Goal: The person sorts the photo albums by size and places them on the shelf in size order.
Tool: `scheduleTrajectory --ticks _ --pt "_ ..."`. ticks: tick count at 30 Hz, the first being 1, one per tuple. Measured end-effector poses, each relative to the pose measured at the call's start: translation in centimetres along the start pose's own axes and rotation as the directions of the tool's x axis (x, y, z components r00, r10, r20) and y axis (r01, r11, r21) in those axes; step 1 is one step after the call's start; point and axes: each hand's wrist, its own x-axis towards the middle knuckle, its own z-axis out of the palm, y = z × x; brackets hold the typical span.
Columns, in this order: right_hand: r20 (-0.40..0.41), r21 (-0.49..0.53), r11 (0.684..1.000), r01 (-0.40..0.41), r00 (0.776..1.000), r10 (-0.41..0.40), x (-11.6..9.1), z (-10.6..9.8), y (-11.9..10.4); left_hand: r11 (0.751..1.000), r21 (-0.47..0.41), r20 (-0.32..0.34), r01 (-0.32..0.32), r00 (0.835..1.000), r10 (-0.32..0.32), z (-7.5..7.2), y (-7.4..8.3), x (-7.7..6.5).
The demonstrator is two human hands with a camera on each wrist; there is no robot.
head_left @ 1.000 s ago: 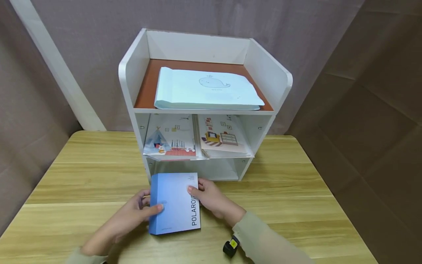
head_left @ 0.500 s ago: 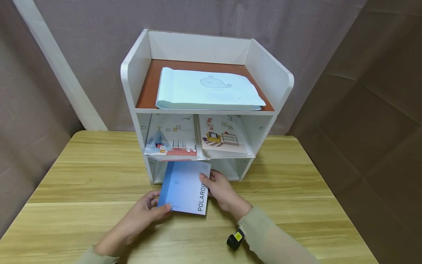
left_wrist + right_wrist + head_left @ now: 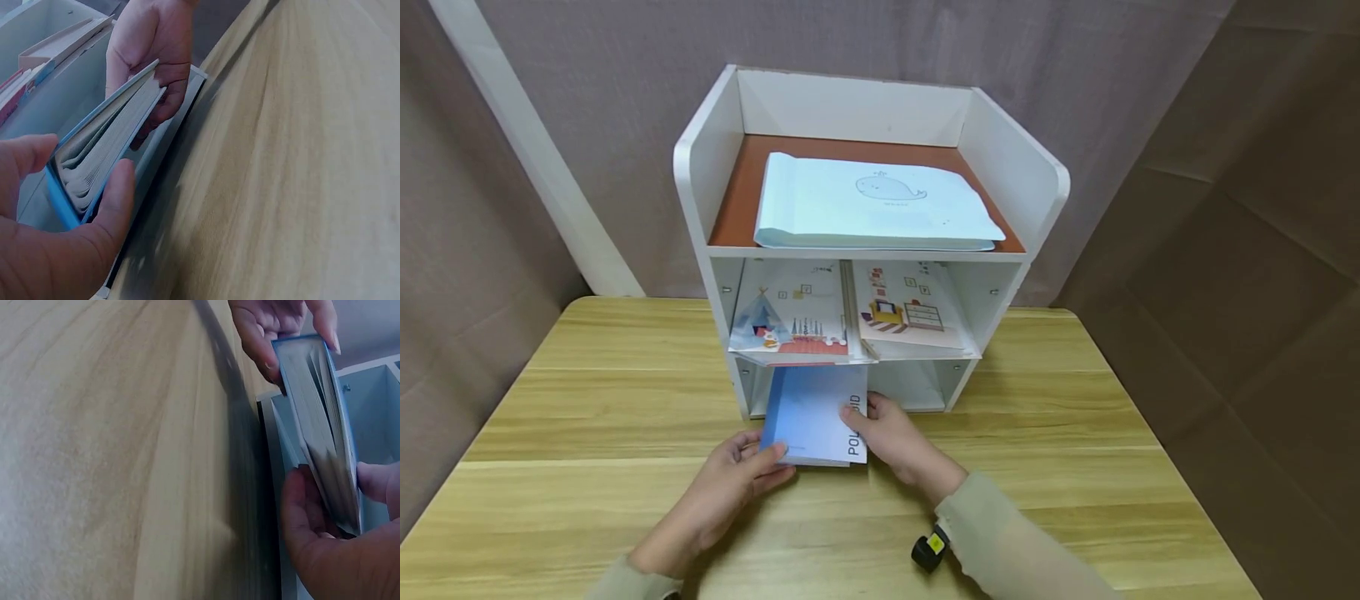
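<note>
A blue photo album [image 3: 815, 412] with POLAROID on its cover lies between both hands at the lowest compartment of a white shelf unit [image 3: 842, 252]. Its far end is hidden under the middle shelf, and its near end sticks out the front. My left hand [image 3: 730, 487] pinches the near left corner by the spine, thumb on top and fingers below. My right hand [image 3: 898, 437] grips the right side, thumb on the cover. In the left wrist view the thick pages [image 3: 106, 147] fan slightly between the covers. The right wrist view shows both hands on the album [image 3: 312, 406].
A white packet with a whale drawing [image 3: 880, 200] lies on the brown top shelf. Two illustrated booklets, a tent one [image 3: 790, 317] and a room one [image 3: 910, 308], jut slightly from the middle shelf. The unit stands on a wooden table [image 3: 587, 400] before a curtain.
The album has moved forward from the tabletop in front of the unit into the lowest compartment's opening, tipping flatter. Both hands have gone along with it, keeping their hold.
</note>
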Motion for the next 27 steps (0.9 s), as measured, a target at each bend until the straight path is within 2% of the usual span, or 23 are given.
scheduleTrajectory --ticks 9,16,20,27 --pt "0.112 0.100 0.994 -0.053 0.993 0.041 -0.2 0.6 0.4 0.996 -0.090 -0.081 0.022 0.996 -0.029 0.0 0.1 1.2" --pt "0.163 0.084 0.995 -0.053 0.986 0.039 -0.1 0.6 0.5 0.985 -0.172 -0.132 0.029 0.990 -0.052 0.3 0.2 1.7" --pt "0.135 0.042 0.998 -0.042 0.990 0.036 0.3 0.7 0.7 0.976 -0.217 -0.171 0.020 0.984 -0.059 0.6 0.3 2.0" --pt "0.034 -0.045 0.999 -0.010 0.999 0.012 1.3 1.2 0.7 0.988 -0.155 -0.194 0.002 0.981 -0.032 0.8 0.4 3.0"
